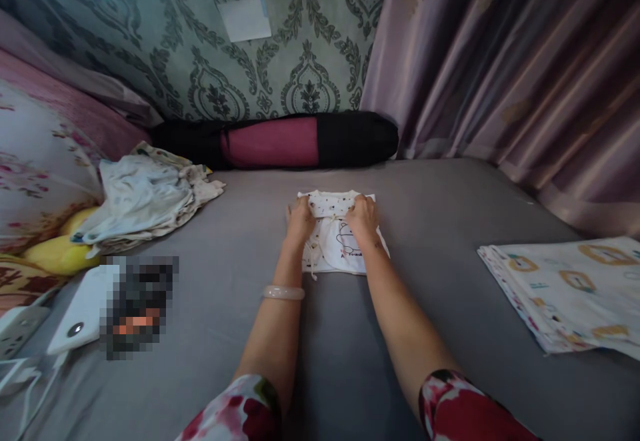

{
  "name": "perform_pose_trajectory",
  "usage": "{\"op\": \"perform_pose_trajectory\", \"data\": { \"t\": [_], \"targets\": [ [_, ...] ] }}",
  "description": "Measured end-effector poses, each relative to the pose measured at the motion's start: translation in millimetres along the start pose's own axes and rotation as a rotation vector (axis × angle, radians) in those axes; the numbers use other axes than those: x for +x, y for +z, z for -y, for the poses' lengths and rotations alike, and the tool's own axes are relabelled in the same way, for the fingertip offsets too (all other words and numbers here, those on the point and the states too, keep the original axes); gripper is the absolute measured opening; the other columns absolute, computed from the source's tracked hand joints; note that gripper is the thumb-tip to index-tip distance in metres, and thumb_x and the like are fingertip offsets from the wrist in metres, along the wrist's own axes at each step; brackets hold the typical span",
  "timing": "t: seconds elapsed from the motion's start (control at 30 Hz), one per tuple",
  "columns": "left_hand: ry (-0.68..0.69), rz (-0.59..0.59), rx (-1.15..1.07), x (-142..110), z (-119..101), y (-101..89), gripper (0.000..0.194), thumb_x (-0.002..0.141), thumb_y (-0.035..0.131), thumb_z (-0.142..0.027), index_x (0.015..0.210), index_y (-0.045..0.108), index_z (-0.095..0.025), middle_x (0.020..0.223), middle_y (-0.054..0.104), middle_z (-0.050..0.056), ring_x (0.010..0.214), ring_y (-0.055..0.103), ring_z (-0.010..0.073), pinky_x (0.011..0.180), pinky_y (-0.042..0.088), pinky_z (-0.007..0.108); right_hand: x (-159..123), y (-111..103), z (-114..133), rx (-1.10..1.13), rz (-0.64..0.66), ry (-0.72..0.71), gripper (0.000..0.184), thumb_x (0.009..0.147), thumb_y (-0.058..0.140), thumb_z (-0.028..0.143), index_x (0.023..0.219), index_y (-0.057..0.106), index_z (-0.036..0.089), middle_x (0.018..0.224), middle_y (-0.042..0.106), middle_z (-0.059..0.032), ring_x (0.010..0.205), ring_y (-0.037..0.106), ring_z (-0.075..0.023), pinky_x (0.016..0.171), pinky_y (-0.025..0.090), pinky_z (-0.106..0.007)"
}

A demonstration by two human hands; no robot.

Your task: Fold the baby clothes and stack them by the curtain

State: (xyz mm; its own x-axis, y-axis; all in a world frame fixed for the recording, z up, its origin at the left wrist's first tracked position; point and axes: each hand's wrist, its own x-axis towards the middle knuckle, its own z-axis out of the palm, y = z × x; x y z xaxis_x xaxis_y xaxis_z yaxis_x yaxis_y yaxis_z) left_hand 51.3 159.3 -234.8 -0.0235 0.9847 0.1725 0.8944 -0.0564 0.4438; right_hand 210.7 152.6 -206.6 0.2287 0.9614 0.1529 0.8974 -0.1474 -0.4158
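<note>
A small white baby shirt [330, 244] with a tiny dotted print, tie strings and a line-drawn animal figure lies on the grey bedsheet [225, 334]. Its upper part shows a straight band below the neckline, like a fold. My left hand [300, 217] grips the upper left side of the shirt, thumb on top of the cloth. At the upper right side, my right hand [363, 217] has its fingers curled on the fabric. Parts of both side edges are hidden under my hands and forearms.
Folded printed cloths [575, 281] lie at the right. Crumpled baby clothes [145, 194] are piled at the left near a yellow plush thing [60, 254]. A white power bank [85, 311], cables and a power strip [20, 327] sit front left. A long black-and-pink bag [270, 141] lines the wall.
</note>
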Motion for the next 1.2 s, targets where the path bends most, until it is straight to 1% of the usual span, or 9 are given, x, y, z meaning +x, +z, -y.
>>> {"op": "perform_pose_trajectory", "data": {
  "t": [0.07,0.17,0.23,0.37,0.53,0.73,0.97,1.07,1.2],
  "targets": [
    [0.066,-0.032,-0.01,0.5,-12.5,-0.5,0.045,0.092,0.031,-0.011,0.134,0.046,-0.018,0.141,0.052,0.013,0.14,0.037,0.0233,0.117,0.023,0.05,-2.8,3.9,5.4,-0.002,-0.011,-0.125,0.037,0.093,0.036,0.016,0.122,0.059,0.013,0.123,0.06,-0.0183,0.119,0.052,-0.0291,0.099,0.037,-0.041],
    [0.136,-0.012,0.027,-1.3,-25.4,2.5,0.043,0.096,0.03,-0.017,0.135,0.047,-0.015,0.146,0.048,0.013,0.142,0.034,0.0238,0.118,0.023,0.047,-9.0,12.9,12.7,0.003,0.076,-0.335,0.044,0.098,0.029,0.022,0.137,0.05,0.017,0.143,0.049,-0.013,0.136,0.036,-0.0278,0.11,0.025,-0.048],
    [0.123,0.029,0.076,-3.8,-26.5,6.0,0.044,0.098,0.029,-0.024,0.138,0.046,-0.014,0.149,0.044,0.013,0.143,0.031,0.0263,0.118,0.021,0.048,-13.1,19.4,14.7,-0.009,0.146,-0.379,0.047,0.1,0.026,0.026,0.144,0.043,0.019,0.153,0.038,-0.0085,0.144,0.024,-0.0275,0.114,0.017,-0.053],
    [0.068,0.117,0.145,-7.6,-19.1,9.9,0.051,0.1,0.024,-0.033,0.145,0.041,-0.014,0.153,0.038,0.013,0.144,0.028,0.0295,0.118,0.019,0.05,-17.5,26.7,13.9,-0.042,0.204,-0.331,0.051,0.099,0.027,0.03,0.147,0.039,0.02,0.156,0.033,-0.0048,0.145,0.02,-0.0274,0.116,0.01,-0.054],
    [0.048,0.162,0.182,-7.4,-16.9,8.6,0.054,0.1,0.022,-0.034,0.148,0.037,-0.017,0.156,0.033,0.011,0.145,0.025,0.028,0.119,0.018,0.048,-17.3,25.6,14.0,-0.083,0.219,-0.323,0.051,0.099,0.025,0.032,0.147,0.041,0.023,0.157,0.032,-0.0022,0.146,0.02,-0.0252,0.117,0.011,-0.052],
    [0.033,0.124,0.202,-8.2,-15.4,13.4,0.055,0.099,0.021,-0.039,0.148,0.037,-0.021,0.156,0.033,0.01,0.145,0.025,0.0286,0.118,0.02,0.051,-18.6,29.5,14.5,-0.106,0.155,-0.246,0.052,0.1,0.024,0.035,0.147,0.04,0.019,0.158,0.029,-0.0085,0.146,0.018,-0.0284,0.116,0.01,-0.054],
    [0.096,0.057,0.176,-14.7,-12.5,18.0,0.056,0.099,0.021,-0.037,0.146,0.04,-0.014,0.154,0.034,0.017,0.145,0.026,0.0327,0.116,0.019,0.055,-22.5,36.6,13.1,-0.092,0.07,-0.239,0.053,0.1,0.025,0.038,0.146,0.042,0.017,0.156,0.031,-0.0126,0.145,0.019,-0.0323,0.114,0.011,-0.057],
    [0.106,0.053,0.176,-13.2,-11.5,17.2,0.055,0.099,0.023,-0.037,0.146,0.04,-0.015,0.154,0.035,0.018,0.144,0.027,0.0324,0.115,0.02,0.056,-17.6,31.6,13.0,-0.084,0.136,-0.232,0.054,0.1,0.023,0.038,0.147,0.04,0.018,0.158,0.028,-0.0116,0.146,0.016,-0.0314,0.115,0.009,-0.057],
    [0.123,0.122,0.117,-5.7,-8.3,7.7,0.05,0.098,0.03,-0.036,0.143,0.041,-0.017,0.151,0.039,0.017,0.142,0.032,0.0294,0.114,0.023,0.056,-9.4,10.4,5.1,-0.065,0.375,-0.281,0.057,0.1,0.023,0.042,0.151,0.032,0.017,0.161,0.018,-0.0123,0.148,0.011,-0.0289,0.116,0.01,-0.054]
  ]
}}
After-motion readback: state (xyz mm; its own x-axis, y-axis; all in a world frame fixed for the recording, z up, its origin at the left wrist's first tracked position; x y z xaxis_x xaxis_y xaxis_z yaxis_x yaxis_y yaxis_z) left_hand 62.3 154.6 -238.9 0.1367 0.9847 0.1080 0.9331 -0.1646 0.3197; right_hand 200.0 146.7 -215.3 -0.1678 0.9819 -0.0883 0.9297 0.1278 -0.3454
